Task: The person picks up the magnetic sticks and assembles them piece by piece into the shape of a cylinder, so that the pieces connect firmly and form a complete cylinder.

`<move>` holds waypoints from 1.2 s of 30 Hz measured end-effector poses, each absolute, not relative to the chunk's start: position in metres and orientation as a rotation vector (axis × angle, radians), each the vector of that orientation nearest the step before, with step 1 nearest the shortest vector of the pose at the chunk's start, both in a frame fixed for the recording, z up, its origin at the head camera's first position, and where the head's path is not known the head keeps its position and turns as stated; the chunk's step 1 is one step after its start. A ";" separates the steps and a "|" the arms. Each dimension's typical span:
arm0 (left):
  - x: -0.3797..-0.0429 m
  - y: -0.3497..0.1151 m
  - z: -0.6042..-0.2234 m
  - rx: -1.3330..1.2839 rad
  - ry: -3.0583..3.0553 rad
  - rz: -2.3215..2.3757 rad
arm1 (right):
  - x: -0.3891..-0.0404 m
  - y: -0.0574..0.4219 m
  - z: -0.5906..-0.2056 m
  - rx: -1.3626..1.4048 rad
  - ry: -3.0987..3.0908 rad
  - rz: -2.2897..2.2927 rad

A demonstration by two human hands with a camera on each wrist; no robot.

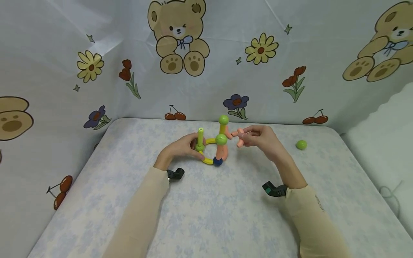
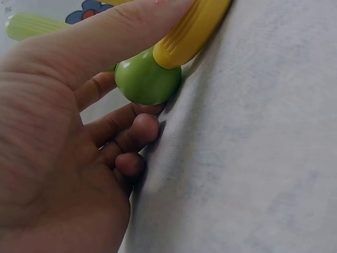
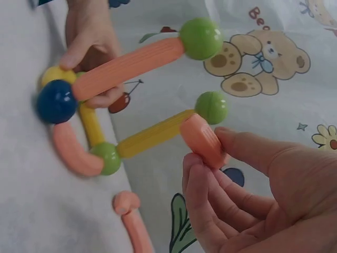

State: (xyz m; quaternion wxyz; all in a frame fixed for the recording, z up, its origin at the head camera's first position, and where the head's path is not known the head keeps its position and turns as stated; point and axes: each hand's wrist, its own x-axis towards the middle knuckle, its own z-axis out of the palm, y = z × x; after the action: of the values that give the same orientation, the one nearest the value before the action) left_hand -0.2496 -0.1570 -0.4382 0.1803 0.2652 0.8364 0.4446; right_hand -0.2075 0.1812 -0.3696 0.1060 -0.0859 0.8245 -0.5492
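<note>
A ball-and-stick ring of yellow curved sticks [image 1: 208, 161] and salmon curved sticks [image 3: 71, 150] lies on the table. Its joints include a blue ball [image 1: 217, 161] and green balls [image 2: 147, 79]. Upright sticks rise from it: one light green [image 1: 200, 136], one salmon [image 3: 131, 68] and one yellow [image 3: 155, 134]; the latter two carry green balls [image 3: 201, 38] on top. My left hand [image 1: 184, 147] grips the ring's left side, thumb over a yellow stick. With thumb and fingertips, my right hand [image 1: 262, 139] pinches a loose salmon stick [image 3: 204, 141] right of the ring.
More salmon sticks [image 3: 134, 221] lie on the table beside the ring's far right side. A single green ball [image 1: 301, 144] sits farther right. Behind the table [image 1: 206, 208] hangs a printed cloth [image 1: 129, 36] with bears and flowers.
</note>
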 end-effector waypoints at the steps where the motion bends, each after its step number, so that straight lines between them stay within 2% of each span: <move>1: -0.250 -0.157 -0.439 0.748 2.364 1.258 | -0.208 0.180 -0.367 -0.244 2.407 -1.644; 8: -0.251 -0.156 -0.440 0.751 2.371 1.236 | -0.208 0.160 -0.349 -0.141 2.269 -1.819; 19: -0.250 -0.157 -0.442 0.762 2.369 1.269 | -0.205 0.136 -0.354 -0.165 2.249 -2.043; 32: -0.253 -0.158 -0.442 0.766 2.368 1.252 | -0.206 0.127 -0.358 -0.213 2.262 -2.024; 36: -0.254 -0.157 -0.444 0.760 2.378 1.246 | -0.207 0.136 -0.361 -0.230 2.338 -1.842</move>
State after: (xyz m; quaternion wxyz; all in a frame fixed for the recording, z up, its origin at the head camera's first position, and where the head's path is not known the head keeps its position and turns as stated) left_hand -0.2543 -0.1567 -0.4438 0.1749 0.2681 0.8392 0.4397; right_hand -0.2065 0.1365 -0.3607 0.0783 -0.0767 0.7807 -0.6152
